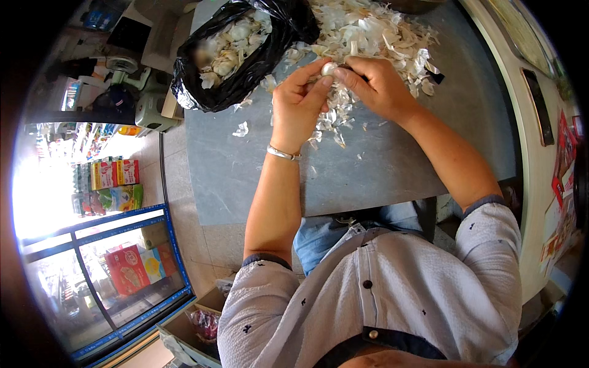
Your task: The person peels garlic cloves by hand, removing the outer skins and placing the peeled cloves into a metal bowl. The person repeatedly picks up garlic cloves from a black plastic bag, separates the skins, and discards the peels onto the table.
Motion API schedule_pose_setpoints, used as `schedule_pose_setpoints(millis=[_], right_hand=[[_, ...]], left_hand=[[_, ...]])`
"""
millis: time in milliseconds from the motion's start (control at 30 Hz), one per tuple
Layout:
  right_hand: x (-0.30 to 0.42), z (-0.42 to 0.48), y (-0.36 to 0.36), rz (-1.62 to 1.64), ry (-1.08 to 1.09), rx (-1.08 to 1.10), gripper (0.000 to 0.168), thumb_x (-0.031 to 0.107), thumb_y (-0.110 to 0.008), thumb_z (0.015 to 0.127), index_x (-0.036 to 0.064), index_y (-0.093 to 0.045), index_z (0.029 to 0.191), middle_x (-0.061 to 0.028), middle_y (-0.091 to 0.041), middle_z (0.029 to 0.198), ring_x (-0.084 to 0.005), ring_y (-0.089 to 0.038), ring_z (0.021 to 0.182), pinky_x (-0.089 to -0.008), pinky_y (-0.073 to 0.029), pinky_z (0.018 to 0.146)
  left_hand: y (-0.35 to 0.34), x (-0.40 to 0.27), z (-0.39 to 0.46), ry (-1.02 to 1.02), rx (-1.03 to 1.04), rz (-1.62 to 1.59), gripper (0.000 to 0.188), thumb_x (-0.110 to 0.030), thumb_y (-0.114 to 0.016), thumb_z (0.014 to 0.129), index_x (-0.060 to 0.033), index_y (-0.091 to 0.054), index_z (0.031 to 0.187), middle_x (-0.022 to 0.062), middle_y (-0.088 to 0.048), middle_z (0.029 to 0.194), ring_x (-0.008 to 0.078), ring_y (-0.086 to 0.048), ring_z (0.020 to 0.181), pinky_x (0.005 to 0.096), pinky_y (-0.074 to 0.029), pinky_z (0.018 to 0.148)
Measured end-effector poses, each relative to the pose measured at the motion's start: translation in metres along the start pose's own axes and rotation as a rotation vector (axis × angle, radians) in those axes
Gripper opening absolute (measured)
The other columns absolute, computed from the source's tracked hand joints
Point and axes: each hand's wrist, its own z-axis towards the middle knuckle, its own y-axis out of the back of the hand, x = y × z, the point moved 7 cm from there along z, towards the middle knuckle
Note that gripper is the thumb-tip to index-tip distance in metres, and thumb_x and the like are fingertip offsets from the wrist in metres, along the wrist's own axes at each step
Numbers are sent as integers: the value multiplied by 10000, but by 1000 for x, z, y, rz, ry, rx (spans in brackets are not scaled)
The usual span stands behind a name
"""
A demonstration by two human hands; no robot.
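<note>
Both hands meet over the grey table (244, 184), at the near edge of a heap of papery garlic skins (368, 32). Between the fingertips of my left hand (301, 99), which wears a silver bangle, is a pale, rounded piece of garlic (329, 69). My right hand (382, 85) touches the same piece with its thumb; its curled fingers partly hide something dark beside the garlic. To the left of the hands, a black plastic bag (276, 50) lies with its mouth spread, holding several garlic bulbs (225, 64).
Loose skin flakes (240, 129) are scattered on the table. The rim of a bowl-like vessel (414, 5) shows at the far edge. A phone (537, 106) lies on a pale surface at the right. At the left are a glass case (129, 271) and an open box (188, 331).
</note>
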Motion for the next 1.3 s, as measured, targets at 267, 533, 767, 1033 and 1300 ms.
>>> schedule_pose_setpoints(millis=[267,533,767,1033,1300], right_hand=[[2,2,2,-146,80,19,418,383,-539,850,27,-480,638,-140,-478,533,-286,-483,489,-359,-368,483],[6,1,2,-109,177,-37,362,279,-576,845,6,-424,662,-105,-394,551,-212,-380,476,-322,-319,460],[7,1,2,-137,175,-7,344,289,-560,853,20,-451,669,-114,-429,557,-241,-426,494,-335,-344,476],[3,0,-5,-40,75,28,356,329,-507,883,30,-504,688,-136,-510,561,-289,-508,508,-363,-378,489],[8,0,-6,-36,107,50,300,254,-516,886,10,-508,710,-123,-466,534,-252,-452,482,-343,-364,478]], left_hand=[[3,-7,-1,-59,69,94,284,-29,-579,818,-15,-583,1102,19,-571,872,43,-470,542,172,-386,476],[3,-14,-2,-159,73,198,275,-15,-586,798,-20,-605,1073,47,-572,930,57,-480,552,182,-402,481],[4,-11,-2,-132,74,165,263,-5,-589,791,1,-605,1053,52,-579,936,55,-483,550,179,-400,476],[6,-1,-1,-71,58,0,250,21,-610,775,27,-607,1024,42,-588,891,38,-468,518,167,-384,452],[9,3,2,-59,-2,-68,250,-3,-661,752,30,-603,993,23,-601,753,20,-465,522,159,-365,431]])
